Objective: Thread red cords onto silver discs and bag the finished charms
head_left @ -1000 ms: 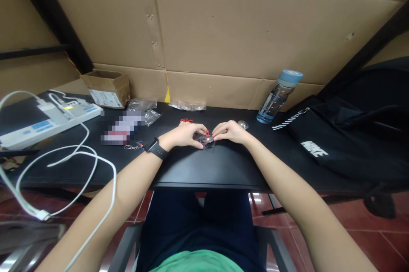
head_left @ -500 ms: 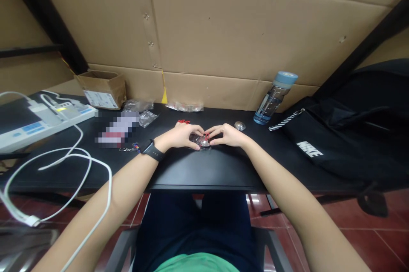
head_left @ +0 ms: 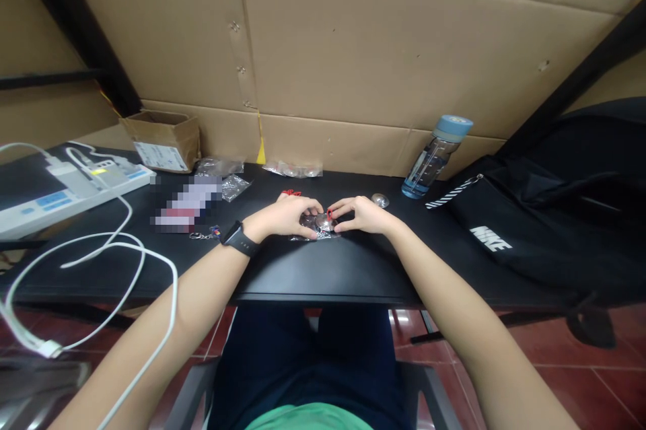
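Pinching the silver disc (head_left: pixel 324 222) with my right hand (head_left: pixel 367 215), I clamp my left hand (head_left: pixel 287 217) on the packet (head_left: pixel 308 223) left of it.

A black bench (head_left: pixel 328 272) is carrying a white power strip (head_left: pixel 30 215) along its left end, with an open cardboard box (head_left: pixel 164 144) sitting behind it and thin clear bags (head_left: pixel 235 188) lying beside the box. A blurred-out item (head_left: pixel 186 204), a small keychain (head_left: pixel 204 235) and a red knotted cord (head_left: pixel 290 193) are resting nearer the middle, while a flat clear packet (head_left: pixel 293 169) is lying at the back and a crinkled packet (head_left: pixel 307 225) with a shiny round piece (head_left: pixel 324 221) is resting toward the front. Rightward, a clear dome (head_left: pixel 380 200), a blue-capped bottle (head_left: pixel 428 164) and a black bag (head_left: pixel 505 215) are sitting.
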`<state>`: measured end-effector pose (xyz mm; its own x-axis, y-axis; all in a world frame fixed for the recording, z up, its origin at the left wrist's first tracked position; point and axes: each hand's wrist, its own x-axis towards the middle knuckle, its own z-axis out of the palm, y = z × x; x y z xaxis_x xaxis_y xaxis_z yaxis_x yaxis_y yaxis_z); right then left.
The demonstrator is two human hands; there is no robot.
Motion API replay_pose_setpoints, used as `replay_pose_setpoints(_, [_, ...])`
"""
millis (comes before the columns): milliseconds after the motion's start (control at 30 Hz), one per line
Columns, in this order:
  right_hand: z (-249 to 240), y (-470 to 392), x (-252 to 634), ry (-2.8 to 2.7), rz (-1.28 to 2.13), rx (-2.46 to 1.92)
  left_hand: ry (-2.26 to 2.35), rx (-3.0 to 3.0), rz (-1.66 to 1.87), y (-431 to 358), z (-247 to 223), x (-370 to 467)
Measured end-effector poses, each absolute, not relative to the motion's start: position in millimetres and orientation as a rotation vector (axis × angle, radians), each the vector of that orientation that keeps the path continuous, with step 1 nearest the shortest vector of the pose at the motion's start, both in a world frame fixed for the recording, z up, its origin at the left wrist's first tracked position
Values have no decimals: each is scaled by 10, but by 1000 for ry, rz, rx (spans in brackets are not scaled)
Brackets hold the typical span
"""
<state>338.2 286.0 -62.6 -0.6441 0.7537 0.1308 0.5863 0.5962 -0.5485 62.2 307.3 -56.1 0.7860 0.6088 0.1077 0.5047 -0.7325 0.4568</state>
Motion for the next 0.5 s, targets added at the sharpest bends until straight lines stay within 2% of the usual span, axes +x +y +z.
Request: replay_pose_setpoints(500, [-646,2802,3291,-2495,619,-995,834,2581,344,3039,-535,632])
